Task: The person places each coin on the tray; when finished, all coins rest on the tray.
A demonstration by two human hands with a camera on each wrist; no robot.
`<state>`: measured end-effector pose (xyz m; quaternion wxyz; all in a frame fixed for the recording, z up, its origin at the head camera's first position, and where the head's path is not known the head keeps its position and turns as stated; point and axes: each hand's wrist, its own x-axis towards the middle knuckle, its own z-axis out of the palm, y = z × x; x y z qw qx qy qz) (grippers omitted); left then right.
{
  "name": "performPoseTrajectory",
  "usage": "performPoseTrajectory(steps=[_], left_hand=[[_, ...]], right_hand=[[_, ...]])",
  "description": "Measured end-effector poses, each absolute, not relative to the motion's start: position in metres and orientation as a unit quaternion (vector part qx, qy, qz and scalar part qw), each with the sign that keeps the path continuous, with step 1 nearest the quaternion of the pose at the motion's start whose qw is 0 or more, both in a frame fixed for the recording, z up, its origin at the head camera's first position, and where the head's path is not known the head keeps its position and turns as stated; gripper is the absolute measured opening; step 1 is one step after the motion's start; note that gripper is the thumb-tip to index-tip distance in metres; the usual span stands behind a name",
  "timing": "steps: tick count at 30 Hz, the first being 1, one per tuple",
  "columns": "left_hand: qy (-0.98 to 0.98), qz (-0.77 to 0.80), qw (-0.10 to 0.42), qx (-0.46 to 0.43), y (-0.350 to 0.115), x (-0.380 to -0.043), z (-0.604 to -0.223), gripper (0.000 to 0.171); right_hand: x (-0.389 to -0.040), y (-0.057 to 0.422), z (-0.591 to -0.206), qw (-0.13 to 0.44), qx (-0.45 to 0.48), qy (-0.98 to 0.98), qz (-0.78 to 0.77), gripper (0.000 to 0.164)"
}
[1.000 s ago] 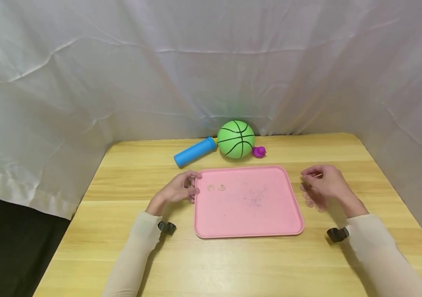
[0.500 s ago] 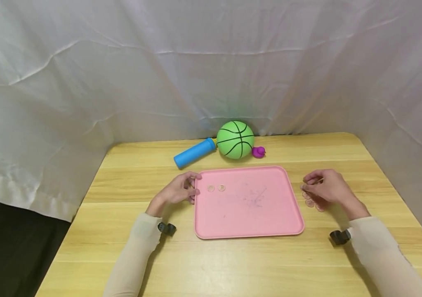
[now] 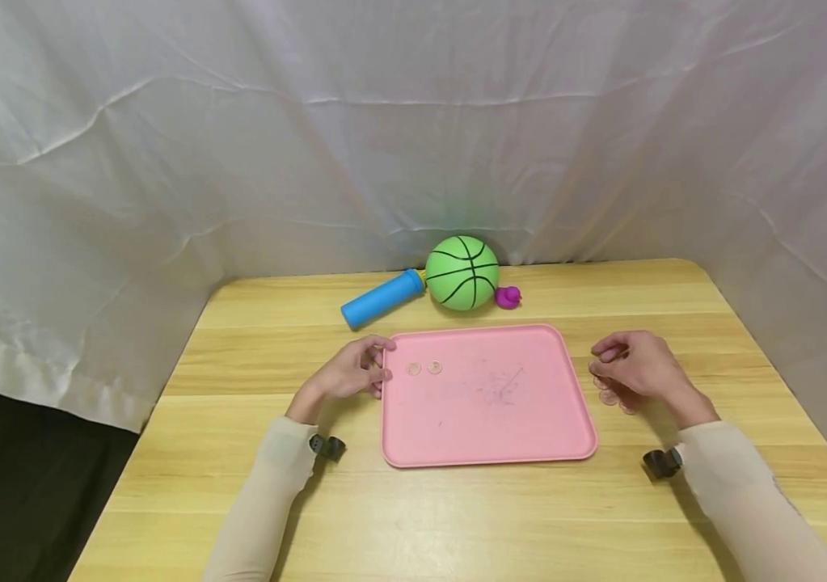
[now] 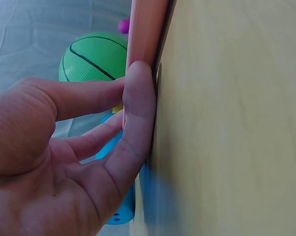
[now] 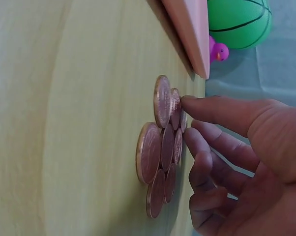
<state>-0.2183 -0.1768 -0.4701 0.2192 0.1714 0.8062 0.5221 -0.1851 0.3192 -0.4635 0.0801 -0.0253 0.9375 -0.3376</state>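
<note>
My left hand [image 3: 346, 369] holds the left rim of a pink rectangular tray [image 3: 489, 436]; in the left wrist view its thumb and fingers close around the tray's edge [image 4: 147, 29]. Two coins [image 3: 424, 368] lie side by side in the tray near that rim. To the right of the tray, my right hand [image 3: 639, 364] is low over a small group of coins [image 3: 608, 397]. Seen from the right wrist, several copper-coloured coins [image 5: 150, 152] lie flat and close together. My right thumb and index fingertip meet the outermost coin [image 5: 183, 119] from two sides; the other fingers are bent.
Behind the tray, a green ball [image 3: 462, 273] with black lines stands between a blue cylindrical pump [image 3: 382, 299] and a purple toy duck [image 3: 508, 297]. The wooden table [image 3: 449, 525] backs onto a pale hanging cloth [image 3: 413, 145].
My right hand has come down slightly onto the coins and stays there, with small finger shifts. The left hand, the tray and the two coins in it keep their places.
</note>
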Motion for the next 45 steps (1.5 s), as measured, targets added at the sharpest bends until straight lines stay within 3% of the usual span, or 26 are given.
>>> performPoseTrajectory(steps=[13, 23, 30, 39, 45], left_hand=[[0.812, 0.515, 0.216, 0.169, -0.177, -0.218, -0.469, 0.051], [0.814, 0.512, 0.213, 0.172, -0.178, -0.221, -0.469, 0.049], [0.812, 0.514, 0.221, 0.165, -0.177, -0.220, -0.471, 0.052], [0.815, 0.513, 0.217, 0.162, -0.177, -0.218, -0.466, 0.050], [0.812, 0.516, 0.220, 0.159, -0.177, -0.219, -0.469, 0.051]], right_hand=[[-0.192, 0.311, -0.461, 0.081, -0.049, 0.952, -0.291, 0.034], [-0.197, 0.305, -0.462, 0.129, -0.072, 0.937, -0.315, 0.037], [-0.195, 0.306, -0.457, 0.108, -0.056, 0.957, -0.264, 0.034], [-0.196, 0.304, -0.455, 0.136, -0.058, 0.954, -0.260, 0.040], [-0.199, 0.299, -0.456, 0.114, -0.061, 0.954, -0.270, 0.033]])
